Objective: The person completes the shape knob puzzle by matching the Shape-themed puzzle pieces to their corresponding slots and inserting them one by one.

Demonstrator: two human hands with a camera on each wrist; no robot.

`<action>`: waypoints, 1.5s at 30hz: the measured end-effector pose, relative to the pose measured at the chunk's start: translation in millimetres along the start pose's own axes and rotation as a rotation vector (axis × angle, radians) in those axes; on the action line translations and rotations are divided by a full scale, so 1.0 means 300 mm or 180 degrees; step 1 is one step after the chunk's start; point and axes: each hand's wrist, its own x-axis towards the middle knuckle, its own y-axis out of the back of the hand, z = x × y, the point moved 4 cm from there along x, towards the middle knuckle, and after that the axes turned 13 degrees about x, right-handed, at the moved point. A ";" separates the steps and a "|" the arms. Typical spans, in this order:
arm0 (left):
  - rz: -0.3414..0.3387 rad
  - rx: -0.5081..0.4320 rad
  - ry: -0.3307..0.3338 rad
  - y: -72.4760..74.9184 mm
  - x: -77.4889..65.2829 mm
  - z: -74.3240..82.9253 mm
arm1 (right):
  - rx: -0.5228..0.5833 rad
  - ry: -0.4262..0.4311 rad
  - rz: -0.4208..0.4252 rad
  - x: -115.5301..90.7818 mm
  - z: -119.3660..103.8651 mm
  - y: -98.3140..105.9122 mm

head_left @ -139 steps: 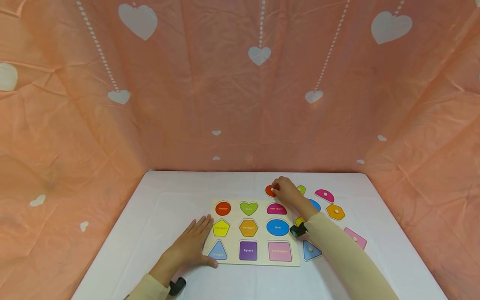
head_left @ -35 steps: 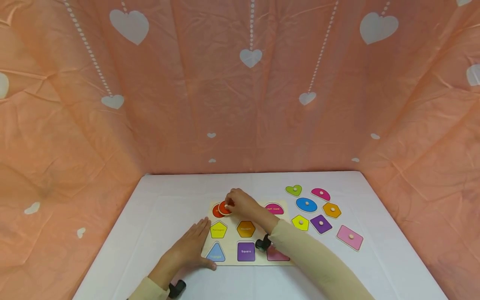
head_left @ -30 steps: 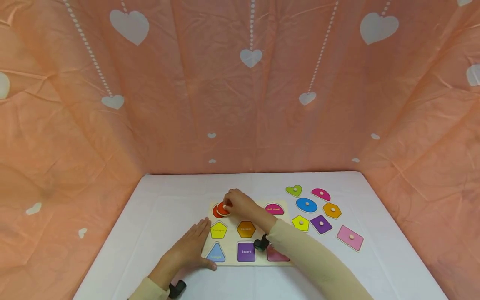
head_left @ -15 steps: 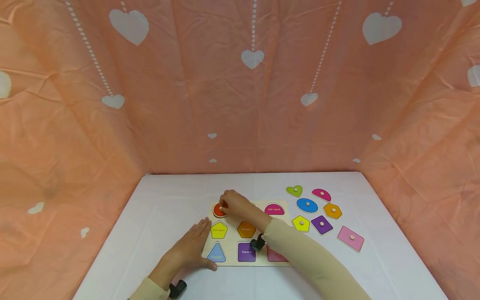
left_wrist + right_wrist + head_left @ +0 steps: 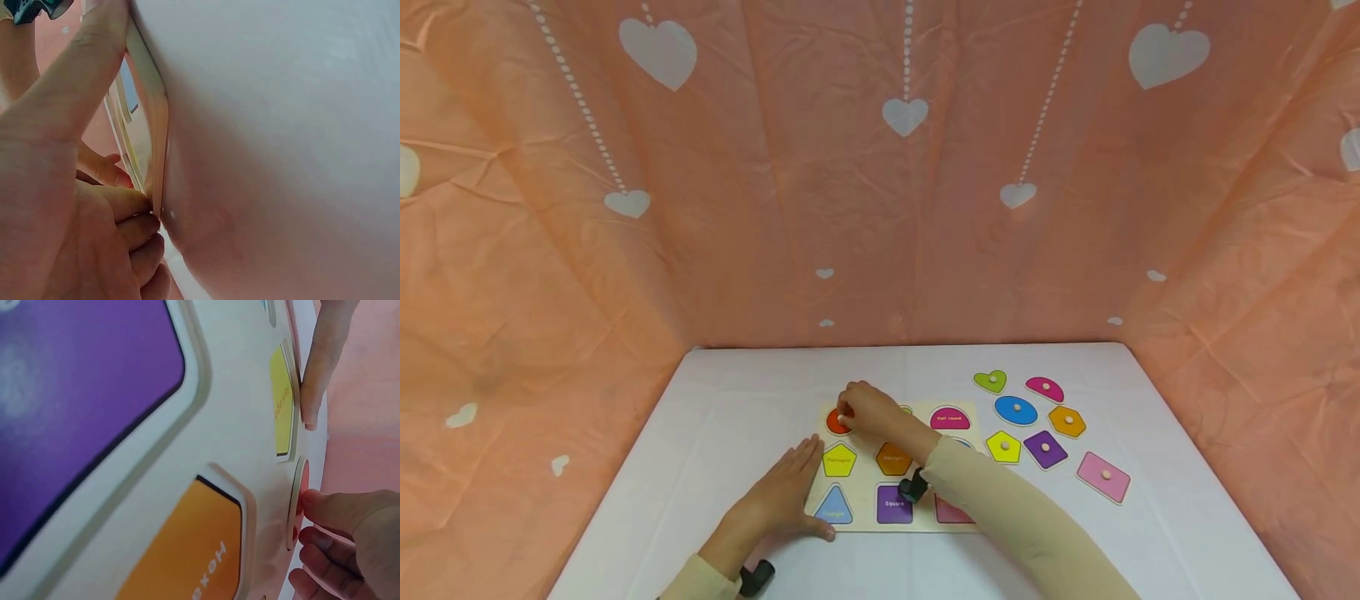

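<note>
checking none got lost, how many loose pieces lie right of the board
7: green heart and magenta half-round at the back, blue oval and orange hexagon next, then yellow pentagon and purple square, pink rectangle nearest. The right sleeve may hide more.

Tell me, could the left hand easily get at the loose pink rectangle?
Probably not: the left hand rests against the board, and the right sleeve slants between that hand and the loose pink rectangle.

this is a curtained, booth-like recording corner, shown by the peach cloth [image 5: 790, 208] with white hearts [image 5: 658, 54] that hangs behind and along both sides of a white table [image 5: 737, 392] and by the black wrist cameras [image 5: 757, 577], while the kind of building around it cannot be told.
</note>
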 end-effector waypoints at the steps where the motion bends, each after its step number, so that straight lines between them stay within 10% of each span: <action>1: 0.0006 -0.0010 0.0002 0.000 0.000 0.000 | -0.0005 -0.0001 0.0000 0.000 0.000 -0.001; 45: 0.0000 -0.0031 0.0040 -0.002 0.006 0.000 | 0.0491 0.0010 0.0216 -0.052 0.068 0.096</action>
